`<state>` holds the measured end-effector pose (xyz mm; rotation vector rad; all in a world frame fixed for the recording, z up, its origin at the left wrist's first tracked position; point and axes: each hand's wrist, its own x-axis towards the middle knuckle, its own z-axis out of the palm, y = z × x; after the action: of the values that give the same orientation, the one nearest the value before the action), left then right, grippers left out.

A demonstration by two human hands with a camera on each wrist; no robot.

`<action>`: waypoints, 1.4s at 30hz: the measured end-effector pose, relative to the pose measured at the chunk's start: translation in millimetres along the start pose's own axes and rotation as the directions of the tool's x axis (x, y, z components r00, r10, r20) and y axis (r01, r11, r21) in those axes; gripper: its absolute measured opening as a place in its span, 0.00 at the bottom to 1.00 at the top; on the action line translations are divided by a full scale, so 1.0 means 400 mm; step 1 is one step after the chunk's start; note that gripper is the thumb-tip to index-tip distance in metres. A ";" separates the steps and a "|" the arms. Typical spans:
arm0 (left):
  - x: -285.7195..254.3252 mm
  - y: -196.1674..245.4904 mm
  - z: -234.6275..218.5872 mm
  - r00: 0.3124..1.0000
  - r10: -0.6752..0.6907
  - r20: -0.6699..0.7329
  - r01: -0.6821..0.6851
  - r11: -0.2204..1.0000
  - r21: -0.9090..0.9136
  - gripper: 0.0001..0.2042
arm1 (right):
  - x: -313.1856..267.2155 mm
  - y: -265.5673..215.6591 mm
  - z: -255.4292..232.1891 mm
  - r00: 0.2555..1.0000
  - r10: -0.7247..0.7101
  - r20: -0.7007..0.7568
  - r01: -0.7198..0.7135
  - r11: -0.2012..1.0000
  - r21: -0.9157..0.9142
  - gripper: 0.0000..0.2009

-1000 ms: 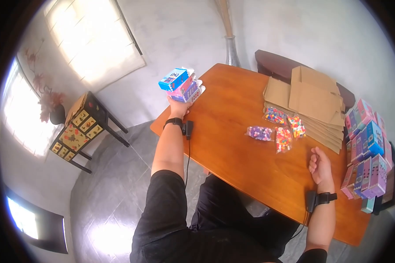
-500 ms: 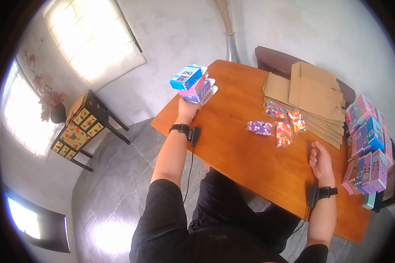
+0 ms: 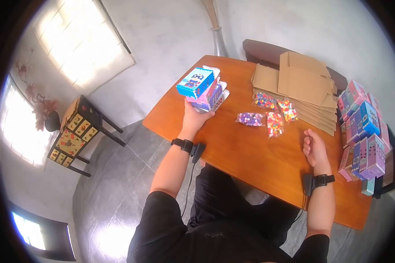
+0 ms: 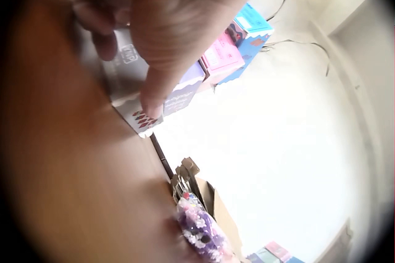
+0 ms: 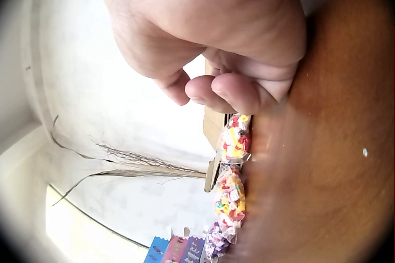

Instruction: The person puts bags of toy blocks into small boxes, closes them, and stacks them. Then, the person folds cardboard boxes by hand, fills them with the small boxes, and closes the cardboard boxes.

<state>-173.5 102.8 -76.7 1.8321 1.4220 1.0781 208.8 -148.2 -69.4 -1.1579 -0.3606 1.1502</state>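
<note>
My left hand [image 3: 196, 120] grips a stack of small cardboard boxes from its near side, over the left part of the wooden table [image 3: 237, 149]. A blue box [image 3: 194, 83] tops the stack, with a pink box [image 4: 222, 58] and a purple box [image 4: 185, 90] beneath it. The left wrist view shows my thumb on the end of the lowest box [image 4: 131, 115], which bears red marks. White end flaps [image 3: 224, 85] stick out on the stack's right side. My right hand [image 3: 315, 151] rests on the table with loosely curled fingers [image 5: 237, 93], holding nothing.
Several clear bags of colourful small pieces [image 3: 274, 122] lie mid-table. Behind them is a pile of flat brown cardboard [image 3: 305, 83]. More small boxes [image 3: 362, 127] are stacked at the right end. A dark chair back [image 3: 261, 50] stands behind the table.
My left hand has brought the stack of boxes rightward, from beyond the table's left edge to over the tabletop. The head view has shifted slightly. My right hand stays on the table.
</note>
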 end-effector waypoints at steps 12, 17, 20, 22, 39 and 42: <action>-0.005 0.148 -0.117 0.859 0.368 -0.356 -0.234 0.901 0.365 0.54 | 0.001 -0.003 0.001 1.000 0.012 -0.020 -0.012 1.000 -0.013 0.11; 0.002 0.227 -0.115 0.944 0.230 -0.235 -0.123 0.909 0.398 0.45 | 0.000 -0.009 0.003 1.000 0.001 -0.028 -0.001 1.000 -0.004 0.11; -0.059 0.284 -0.061 0.842 0.425 -0.333 -0.452 0.892 -0.004 0.42 | -0.013 -0.005 -0.002 0.998 0.006 0.055 -0.004 0.999 -0.035 0.13; -0.096 0.338 0.040 0.806 0.540 -0.241 -0.591 0.746 -0.307 0.41 | -0.041 -0.005 0.033 0.966 -0.122 0.227 0.145 0.985 -0.088 0.19; -0.215 0.407 0.312 0.414 0.800 0.434 -0.451 0.595 -0.665 0.25 | -0.125 -0.031 0.105 0.907 -0.327 0.267 0.350 0.936 -0.042 0.28; -0.228 0.417 0.295 0.302 0.846 0.439 -0.646 0.520 -0.558 0.29 | -0.128 -0.015 0.107 0.883 -0.344 0.319 0.430 0.865 -0.257 0.25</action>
<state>1.1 -25.5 -21.7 2.3580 -0.1533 0.7452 158.5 -168.8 -30.5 -1.1417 -0.9780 0.9004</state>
